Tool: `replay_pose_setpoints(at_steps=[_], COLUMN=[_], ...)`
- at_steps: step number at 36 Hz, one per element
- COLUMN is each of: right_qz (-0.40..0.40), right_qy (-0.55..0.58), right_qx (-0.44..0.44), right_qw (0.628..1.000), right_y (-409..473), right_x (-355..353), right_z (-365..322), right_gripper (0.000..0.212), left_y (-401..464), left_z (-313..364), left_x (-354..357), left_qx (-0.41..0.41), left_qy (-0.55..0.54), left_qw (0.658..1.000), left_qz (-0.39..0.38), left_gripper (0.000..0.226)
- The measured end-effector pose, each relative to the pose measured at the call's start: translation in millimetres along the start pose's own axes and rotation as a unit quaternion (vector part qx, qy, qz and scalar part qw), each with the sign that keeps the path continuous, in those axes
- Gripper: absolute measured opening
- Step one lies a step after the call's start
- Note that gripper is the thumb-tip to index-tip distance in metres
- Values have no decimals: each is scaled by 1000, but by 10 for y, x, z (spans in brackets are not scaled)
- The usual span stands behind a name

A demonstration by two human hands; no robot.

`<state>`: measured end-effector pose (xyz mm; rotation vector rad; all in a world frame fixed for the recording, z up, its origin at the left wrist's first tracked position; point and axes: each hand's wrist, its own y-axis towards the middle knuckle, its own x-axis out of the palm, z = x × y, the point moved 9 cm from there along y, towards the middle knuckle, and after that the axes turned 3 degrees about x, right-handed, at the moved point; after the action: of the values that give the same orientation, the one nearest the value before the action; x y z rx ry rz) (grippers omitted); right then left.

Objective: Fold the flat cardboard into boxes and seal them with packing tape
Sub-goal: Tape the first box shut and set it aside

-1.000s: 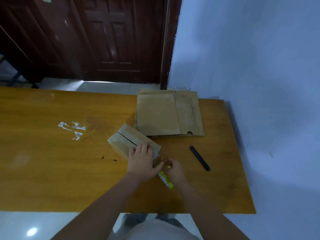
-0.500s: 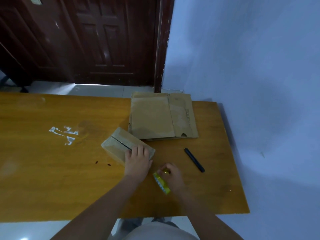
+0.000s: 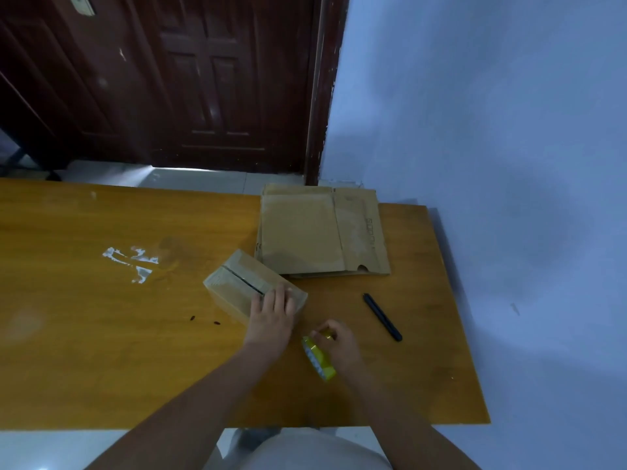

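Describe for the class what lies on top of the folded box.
The left hand rests flat on the near end of the box, covering that end of the top seam. The far end of the seam shows. The inside is hidden.

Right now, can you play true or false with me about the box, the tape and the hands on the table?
1. The left hand rests flat on the box. True.
2. The right hand holds the black pen. False: it grips the tape roll; the pen lies alone on the table.
3. The flat cardboard lies beyond the box, near the wall. True.
4. The tape roll sits on top of the box. False: it is beside the box, in the right hand.
5. The box's top flaps stand wide open. False: they are folded down, with a dark seam between them.
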<state>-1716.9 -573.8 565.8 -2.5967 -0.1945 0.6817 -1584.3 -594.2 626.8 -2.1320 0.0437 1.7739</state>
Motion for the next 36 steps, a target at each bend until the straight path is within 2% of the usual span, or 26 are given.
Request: replay_pose_setpoints(at_steps=[5,8,11,17,21,23,32,36], right_qz=[-3,9,24,33,59,69,86,93], right_qy=[34,45,31,24,36,42,29,12], right_qx=[42,59,73,77,62,59,-4,-22], right_qw=[999,997,997,996,996,995,996,995], right_y=[34,86,143,198,167,146,9,-28], right_x=[-39,-155,-280,-455,-550,-577,-685,-709], right_z=[10,-34,-105,-303,-429,-467,-864,-1025], right_gripper=[13,13,14,11,15,15,15,20], left_y=[-9,-25,-12,-9,-43,-83,-114,-85], left_z=[-65,-155,-181,-91,3,24,-254,-344], left_x=[-31,-51,-92,-179,-217,-211,-297,-301], left_qx=[109,175,203,148,99,82,49,62], left_qy=[31,45,49,-8,-59,-77,-179,-217], left_qw=[993,980,973,986,993,994,977,965], left_qz=[-43,-84,-94,-70,-17,4,107,134], left_gripper=[97,97,92,87,66,63,86,81])
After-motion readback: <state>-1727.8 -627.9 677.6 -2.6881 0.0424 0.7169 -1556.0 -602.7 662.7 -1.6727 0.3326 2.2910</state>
